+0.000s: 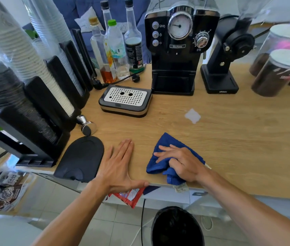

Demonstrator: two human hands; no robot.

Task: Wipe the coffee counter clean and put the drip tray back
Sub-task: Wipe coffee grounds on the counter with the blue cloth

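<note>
A blue cloth (165,148) lies on the wooden counter (229,139) near its front edge, and my right hand (179,161) presses down on it, gripping a bunched corner. My left hand (119,164) rests flat on the counter to the left of the cloth, fingers spread, thumb at the edge. The drip tray (125,100), black with a perforated metal grid, sits on the counter left of the black coffee machine (176,50), out of the machine's empty bay. A small white patch (192,115) marks the counter behind the cloth.
A black tamping mat (82,157) and a metal tamper (87,126) lie left of my left hand. Cup dispensers (34,86) line the left side. Bottles (115,50), a grinder (224,59) and coffee jars (279,73) stand at the back. A black bin (176,226) is below.
</note>
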